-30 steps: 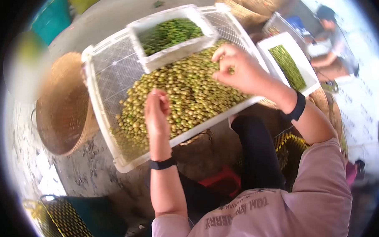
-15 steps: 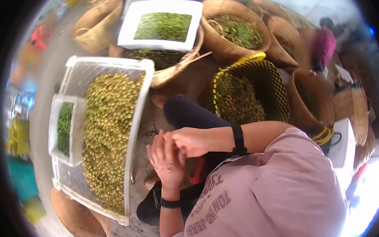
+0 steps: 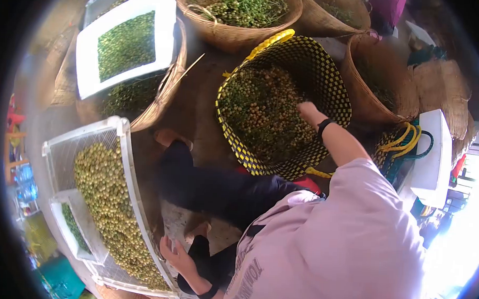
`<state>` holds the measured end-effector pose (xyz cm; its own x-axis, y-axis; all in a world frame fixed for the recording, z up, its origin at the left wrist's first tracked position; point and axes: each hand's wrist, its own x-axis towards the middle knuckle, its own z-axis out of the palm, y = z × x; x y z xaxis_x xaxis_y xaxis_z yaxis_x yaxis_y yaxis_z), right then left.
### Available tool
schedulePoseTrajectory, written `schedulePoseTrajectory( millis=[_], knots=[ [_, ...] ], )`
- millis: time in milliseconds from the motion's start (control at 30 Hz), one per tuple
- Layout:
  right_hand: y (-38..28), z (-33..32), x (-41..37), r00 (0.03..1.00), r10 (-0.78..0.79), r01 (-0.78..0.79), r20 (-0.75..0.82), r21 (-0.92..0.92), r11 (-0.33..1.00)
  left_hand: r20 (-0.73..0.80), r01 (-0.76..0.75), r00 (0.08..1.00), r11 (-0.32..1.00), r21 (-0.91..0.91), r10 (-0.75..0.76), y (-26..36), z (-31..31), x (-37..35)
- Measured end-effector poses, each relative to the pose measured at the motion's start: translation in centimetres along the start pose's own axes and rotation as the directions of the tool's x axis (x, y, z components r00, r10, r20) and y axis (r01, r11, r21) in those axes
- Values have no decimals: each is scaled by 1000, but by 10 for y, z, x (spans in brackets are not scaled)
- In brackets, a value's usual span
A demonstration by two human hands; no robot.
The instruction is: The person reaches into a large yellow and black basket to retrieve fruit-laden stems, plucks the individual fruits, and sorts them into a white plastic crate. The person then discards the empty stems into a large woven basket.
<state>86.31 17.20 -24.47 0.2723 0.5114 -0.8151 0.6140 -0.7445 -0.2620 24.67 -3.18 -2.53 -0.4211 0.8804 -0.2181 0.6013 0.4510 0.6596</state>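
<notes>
My right hand (image 3: 308, 114) reaches into a black-and-yellow woven basket (image 3: 334, 84), over a heap of small round yellow-green fruits (image 3: 262, 108) mixed with green stems. Its fingers are curled together at the heap, and whatever they may hold is hidden. My left hand (image 3: 178, 259) is held low, beside the near edge of a white-framed mesh tray (image 3: 135, 198). Its fingers are apart and nothing shows in them. Loose yellow-green fruits (image 3: 108, 208) cover much of this tray. A small white box (image 3: 81, 233) with green bits inside sits on the tray's far side.
A white foam box (image 3: 87, 54) of green fruits rests on a wicker basket (image 3: 168, 89). Another wicker basket (image 3: 243, 36) holds fruits and stems; more baskets stand at the right. A white box (image 3: 431, 161) and yellow rope handles (image 3: 403, 142) are near my right side.
My hands were together beside the mesh tray. Now they are apart: the right has reached into the black-and-yellow basket, and the left has dropped lower. The view has turned toward the right.
</notes>
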Motion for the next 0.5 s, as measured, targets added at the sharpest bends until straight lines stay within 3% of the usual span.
schedulePoseTrajectory(
  millis=[33,100,133,200,233,267,300,333,367,500],
  knots=[
    [15,11,15,986,-130,169,108,-645,745,12,-7,1000,1000,10,7,5,2,2],
    [84,56,84,960,-279,258,28,-473,842,19,32,999,998,59,-34,20,5,6],
    [82,64,82,969,-245,229,-26,-278,933,22,36,999,997,70,-38,23,7,9],
    [64,56,52,1000,14,-13,-22,47,999,43,41,998,996,84,-45,25,5,15],
    [45,49,23,989,144,-137,-19,204,969,49,55,997,995,89,-60,29,5,20],
    [64,53,52,999,-22,25,24,-144,989,49,61,997,995,82,-65,41,5,24],
    [57,44,52,1000,-17,20,22,-134,991,55,52,997,995,87,-57,46,5,31],
    [43,31,44,991,129,-125,-29,122,985,59,73,995,994,85,-78,48,4,35],
    [33,22,40,959,282,-247,-41,374,894,64,93,993,992,85,-99,48,3,39],
    [16,-5,57,927,317,-228,-202,371,900,116,71,989,989,130,-86,47,3,67]
  ],
)
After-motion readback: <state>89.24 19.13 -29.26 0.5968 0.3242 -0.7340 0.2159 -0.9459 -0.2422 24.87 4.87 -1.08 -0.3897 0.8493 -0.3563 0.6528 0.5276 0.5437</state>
